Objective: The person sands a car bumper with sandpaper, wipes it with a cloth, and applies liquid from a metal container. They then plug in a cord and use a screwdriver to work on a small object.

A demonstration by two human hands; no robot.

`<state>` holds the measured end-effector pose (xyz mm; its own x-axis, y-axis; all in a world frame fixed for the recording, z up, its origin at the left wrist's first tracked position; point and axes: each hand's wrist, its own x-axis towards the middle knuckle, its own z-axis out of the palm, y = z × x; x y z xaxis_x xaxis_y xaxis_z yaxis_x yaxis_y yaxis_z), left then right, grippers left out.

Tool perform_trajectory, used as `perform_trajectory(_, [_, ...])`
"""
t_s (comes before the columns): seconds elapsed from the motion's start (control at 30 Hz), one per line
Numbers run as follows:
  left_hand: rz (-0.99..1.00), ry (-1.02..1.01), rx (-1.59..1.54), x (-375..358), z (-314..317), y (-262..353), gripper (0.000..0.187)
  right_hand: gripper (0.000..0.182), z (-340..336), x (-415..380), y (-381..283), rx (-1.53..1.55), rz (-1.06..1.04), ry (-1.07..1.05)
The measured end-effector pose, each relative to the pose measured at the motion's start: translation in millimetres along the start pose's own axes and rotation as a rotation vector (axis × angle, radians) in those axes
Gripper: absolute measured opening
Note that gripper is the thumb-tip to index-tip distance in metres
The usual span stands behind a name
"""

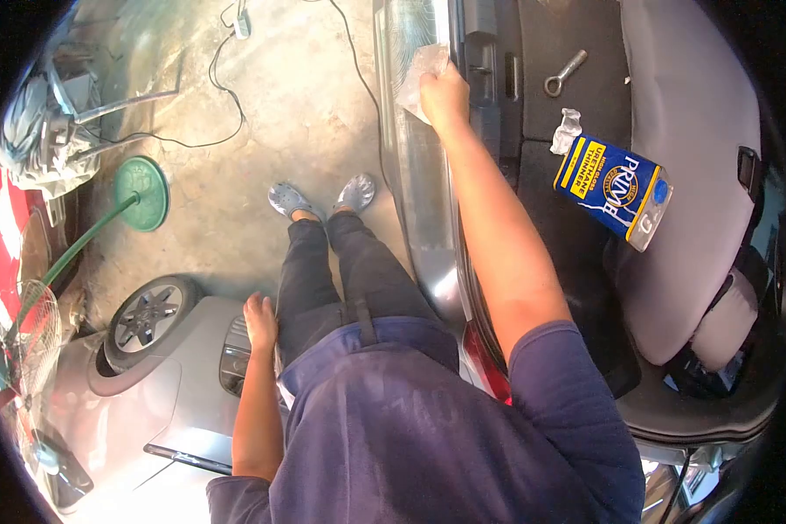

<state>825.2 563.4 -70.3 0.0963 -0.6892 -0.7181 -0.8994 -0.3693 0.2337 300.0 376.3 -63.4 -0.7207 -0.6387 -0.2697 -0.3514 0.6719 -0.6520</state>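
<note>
My right hand (443, 94) is at the top centre, its fingers pressed on a pale, crumpled cloth or sheet (425, 79) that lies against the rear bumper (424, 183) of a car. At the lower left my left hand (259, 321) hangs beside my leg, fingers stretched out and holding nothing, near the front grille of a silver car. In the open boot to the right, a blue and yellow thinner can (613, 188) lies beside a crumpled clear piece (567, 131). A metal eye bolt (566, 74) rests on the dark boot floor.
A silver car (131, 419) with a black-spoked wheel (151, 321) stands at the left. Near it are a green round stand base (141, 193) and a wire fan cage (33, 345). Black cables (236, 109) run over the concrete floor. A grey seat back (694, 113) borders the boot.
</note>
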Motion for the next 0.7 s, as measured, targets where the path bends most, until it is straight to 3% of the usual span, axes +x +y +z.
perform_trajectory(0.2, [0.047,0.037,-0.034,14.9,-16.6,11.3,0.04,0.04,-20.5,-13.6,16.4,0.052,-0.037,0.026])
perform_trajectory(0.3, [0.113,0.06,0.041,24.8,-17.4,4.5,0.039,0.04,-7.0,15.1,-25.4,0.01,0.054,0.019])
perform_trajectory(0.37, [0.052,0.087,0.003,31.9,-24.1,10.2,0.039,0.04,-6.7,23.6,-29.7,-0.003,0.045,-0.02])
perform_trajectory(0.53, [0.022,0.076,-0.033,51.3,-40.8,12.2,0.042,0.041,-19.4,4.3,10.6,0.103,-0.009,0.048])
perform_trajectory(0.7, [0.088,0.039,0.043,92.7,-48.7,9.2,0.043,0.041,3.6,47.2,-31.0,0.021,0.061,0.072])
